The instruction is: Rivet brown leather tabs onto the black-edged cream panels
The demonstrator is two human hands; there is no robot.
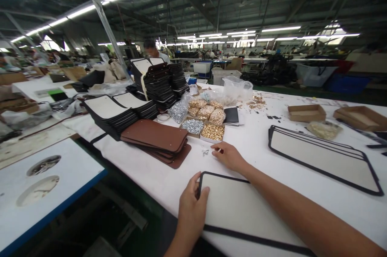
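A cream panel with black edging (242,208) lies flat on the white table (290,184) in front of me. My left hand (191,208) grips its left edge, thumb on top and fingers curled round the rim. My right hand (228,156) reaches past the panel's far edge, fingers bent on the table next to a small scatter of silver metal pieces (205,152). What its fingertips pinch, if anything, is too small to make out. Just beyond are small trays of gold studs (213,131) and silver studs (192,126).
Brown leather panels (157,138) are stacked to the left, with stacks of black-edged cream panels (110,113) behind. More cream panels (320,160) lie on the right, with cardboard trays (306,112) behind. A person stands far back (151,49). A blue-edged side table (45,184) is on my left.
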